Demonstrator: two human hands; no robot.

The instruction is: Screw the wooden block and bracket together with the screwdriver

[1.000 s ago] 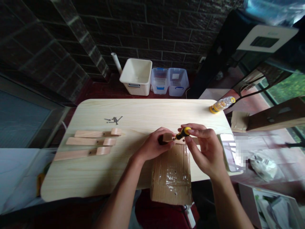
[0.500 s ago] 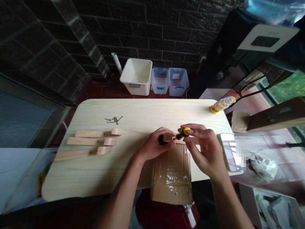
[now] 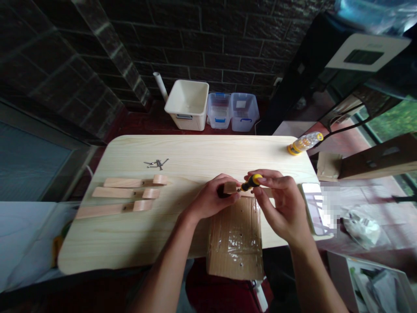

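My left hand (image 3: 216, 195) is closed around the block end of a wooden piece (image 3: 230, 188), whose flat strip runs to the right behind my right hand. Between thumb and fingers, my right hand (image 3: 282, 198) grips a short yellow-and-black screwdriver (image 3: 250, 182). The screwdriver tilts down to the left, its tip at a small screw in the wood beside the block. Beneath both hands lies a taped cardboard piece (image 3: 234, 243) that overhangs the table's front edge.
Three similar wooden pieces (image 3: 122, 192) lie at the table's left, with several loose screws (image 3: 158, 164) behind them. A clear bit holder (image 3: 304, 143) with yellow ends stands at the back right corner. A phone (image 3: 315, 208) rests by the right edge. Plastic bins (image 3: 187, 100) stand beyond the table.
The view has shifted very slightly. Both hands keep their hold, and the screwdriver stays at the same spot on the wood.
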